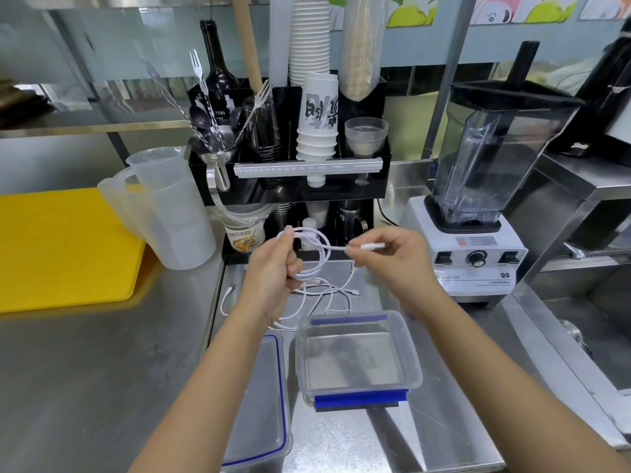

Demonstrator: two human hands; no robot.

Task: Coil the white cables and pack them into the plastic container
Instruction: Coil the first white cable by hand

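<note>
Left hand (277, 268) grips the white cable coil (312, 254); right hand (392, 256) pinches its plug end, axis horizontal, empty plastic container (408, 356) directly below, nearer the right hand.

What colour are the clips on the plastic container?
Blue clips on the clear plastic container, seen from the head view.

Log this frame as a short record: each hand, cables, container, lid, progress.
left hand: grips a coiled white cable
right hand: pinches that cable's plug end
loose cables: tangled on the counter, beyond the container
container: open, nothing inside
lid: off, flat to the container's left
progress: first cable nearly coiled, none packed
</note>
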